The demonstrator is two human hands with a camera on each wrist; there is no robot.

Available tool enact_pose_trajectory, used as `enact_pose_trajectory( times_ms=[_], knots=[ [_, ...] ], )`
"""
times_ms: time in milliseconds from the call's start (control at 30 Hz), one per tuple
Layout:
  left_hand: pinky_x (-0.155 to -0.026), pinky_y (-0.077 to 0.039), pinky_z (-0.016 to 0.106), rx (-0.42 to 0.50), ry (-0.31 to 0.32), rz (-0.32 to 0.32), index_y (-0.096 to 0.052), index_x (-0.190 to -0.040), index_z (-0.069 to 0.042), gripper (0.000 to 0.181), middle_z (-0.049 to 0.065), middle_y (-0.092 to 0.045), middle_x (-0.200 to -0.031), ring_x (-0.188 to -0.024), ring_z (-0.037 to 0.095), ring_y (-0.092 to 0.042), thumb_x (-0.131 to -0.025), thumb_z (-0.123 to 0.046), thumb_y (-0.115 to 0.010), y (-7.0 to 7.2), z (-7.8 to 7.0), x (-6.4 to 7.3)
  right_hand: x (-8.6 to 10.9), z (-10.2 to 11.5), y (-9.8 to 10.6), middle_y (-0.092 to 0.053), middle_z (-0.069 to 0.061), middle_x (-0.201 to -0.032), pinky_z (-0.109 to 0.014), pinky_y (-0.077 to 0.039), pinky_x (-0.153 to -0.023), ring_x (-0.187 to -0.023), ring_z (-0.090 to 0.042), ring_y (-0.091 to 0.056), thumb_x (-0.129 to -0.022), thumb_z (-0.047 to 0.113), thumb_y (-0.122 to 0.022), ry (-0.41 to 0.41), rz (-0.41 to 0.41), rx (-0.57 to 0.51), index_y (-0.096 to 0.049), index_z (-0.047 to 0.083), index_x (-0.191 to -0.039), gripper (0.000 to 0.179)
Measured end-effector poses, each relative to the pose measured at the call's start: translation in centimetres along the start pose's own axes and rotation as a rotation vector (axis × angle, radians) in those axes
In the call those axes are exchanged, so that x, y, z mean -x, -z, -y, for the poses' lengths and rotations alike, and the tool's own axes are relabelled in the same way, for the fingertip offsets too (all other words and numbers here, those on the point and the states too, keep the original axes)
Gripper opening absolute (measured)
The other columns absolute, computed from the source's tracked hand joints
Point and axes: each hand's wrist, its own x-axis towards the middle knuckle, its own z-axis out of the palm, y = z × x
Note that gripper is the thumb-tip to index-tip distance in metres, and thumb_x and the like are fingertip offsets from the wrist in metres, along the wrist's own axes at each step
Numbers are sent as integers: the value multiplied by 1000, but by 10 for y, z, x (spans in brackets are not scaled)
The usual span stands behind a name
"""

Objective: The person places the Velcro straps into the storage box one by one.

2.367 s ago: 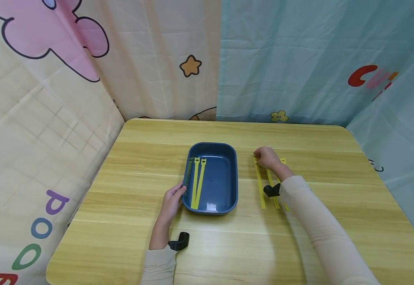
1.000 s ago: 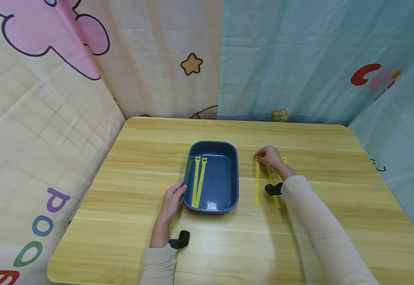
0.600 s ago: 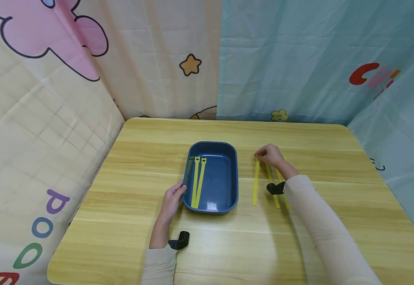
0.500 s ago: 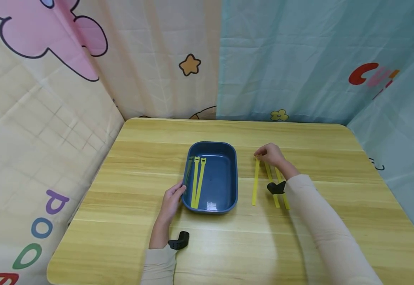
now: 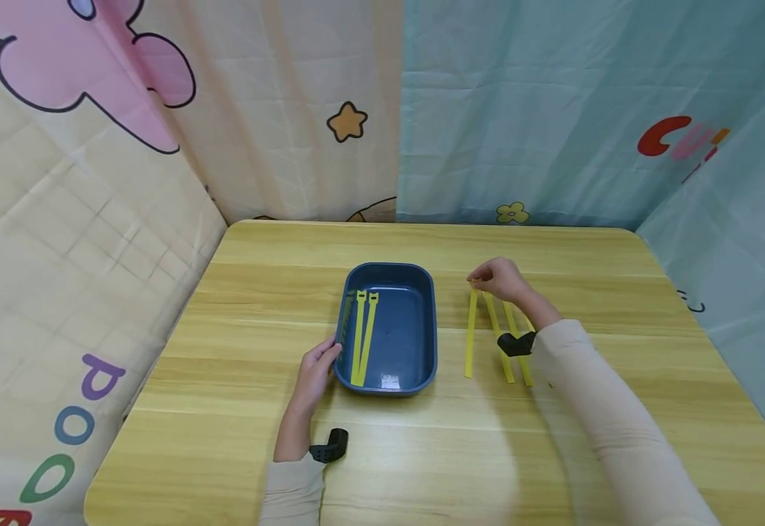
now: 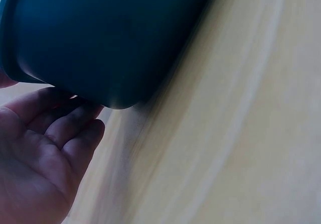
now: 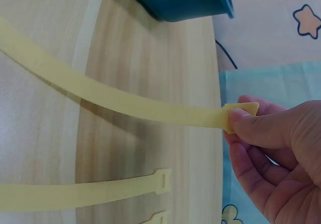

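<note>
With thumb and fingertips my right hand (image 5: 502, 280) pinches the slotted head of a yellow hook-and-loop cable tie (image 5: 470, 332). In the right wrist view this cable tie (image 7: 135, 105) bows, its head raised off the table. More yellow cable ties (image 5: 499, 343) lie beneath my right hand and wrist, partly hidden. My left hand (image 5: 315, 371) holds the left side of a dark blue plastic tray (image 5: 435, 329). In the left wrist view, its fingers (image 6: 83, 133) are against the tray's outer wall (image 6: 108, 43). Two yellow cable ties (image 5: 367, 340) lie side by side inside the tray.
The light wooden table (image 5: 415, 460) carries everything and has rounded corners. Printed curtains (image 5: 277, 109) hang along its back and sides. A black wrist camera mount (image 5: 516, 343) sits on my right wrist, another mount (image 5: 329, 446) on my left.
My right hand has taken hold of the leftmost loose cable tie and raised its head a little. The tie's near end has swung left. My left hand stays on the tray.
</note>
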Motion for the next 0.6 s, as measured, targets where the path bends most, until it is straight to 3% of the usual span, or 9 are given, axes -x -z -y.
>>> enact_pose_trajectory(
  times_ms=[300, 600],
  knots=[
    [-93, -28, 27, 9, 8, 4, -38, -122, 6, 42, 16, -36, -126, -117, 19, -31, -88, -17, -45, 1, 2, 0, 9, 20, 10, -61, -12, -88, -31, -48, -63, -75, -20, -57, -80, 6, -56, -2, 2, -11, -64, 1, -93, 16],
    [-94, -27, 29, -8, -18, 23, -37, -123, 6, 41, 16, -36, -127, -118, 19, -30, -89, -16, -41, 1, 1, 1, 22, 41, 18, -62, -10, -88, -31, -48, -62, -75, -19, -57, -79, 7, -57, 67, -56, 9, -64, 4, -93, 16]
  ],
)
